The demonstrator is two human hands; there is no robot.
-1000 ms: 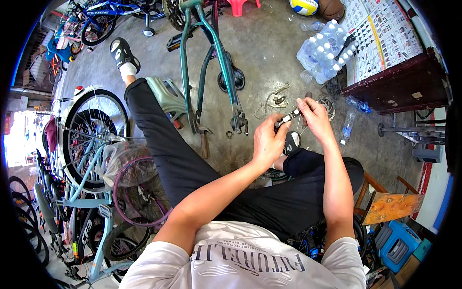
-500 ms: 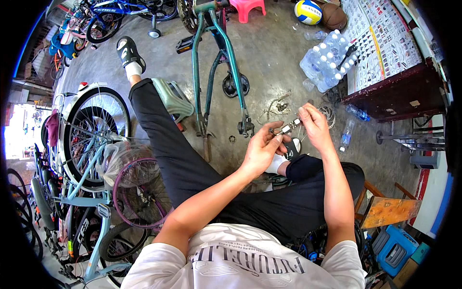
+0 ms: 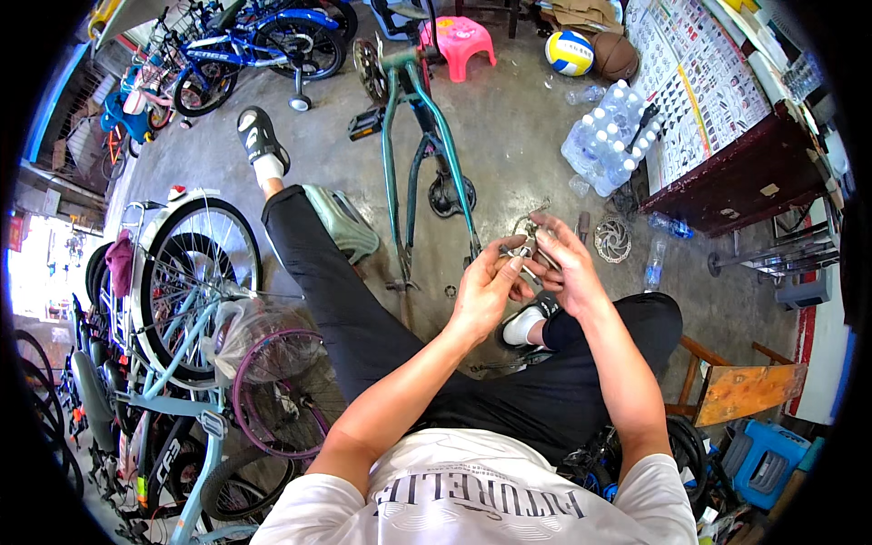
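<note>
Over the floor in front of my knees, my left hand (image 3: 483, 289) and my right hand (image 3: 567, 269) are close together. Between their fingertips is a small silver metal bike part (image 3: 524, 252), partly covered by the fingers, so its exact kind is not clear. My left thumb and fingers pinch it from one side, and my right fingers curl round its other end. Just beyond my hands stands a teal bicycle frame (image 3: 390, 173) without a wheel between its rear stays. A brake disc (image 3: 612, 238) lies on the floor to the right of my hands.
Bicycles and a purple wheel rim (image 3: 243, 381) crowd the left side. A pale green plastic stool (image 3: 350, 227) lies by my left leg. Wrapped water bottles (image 3: 604, 136), a dark red cabinet (image 3: 754, 173) and a wooden stool (image 3: 749, 392) stand on the right, near a blue case (image 3: 767, 463).
My right hand has lowered and moved in toward my left, its fingers now curled round the metal part. The view has shifted slightly, showing more of the far floor.
</note>
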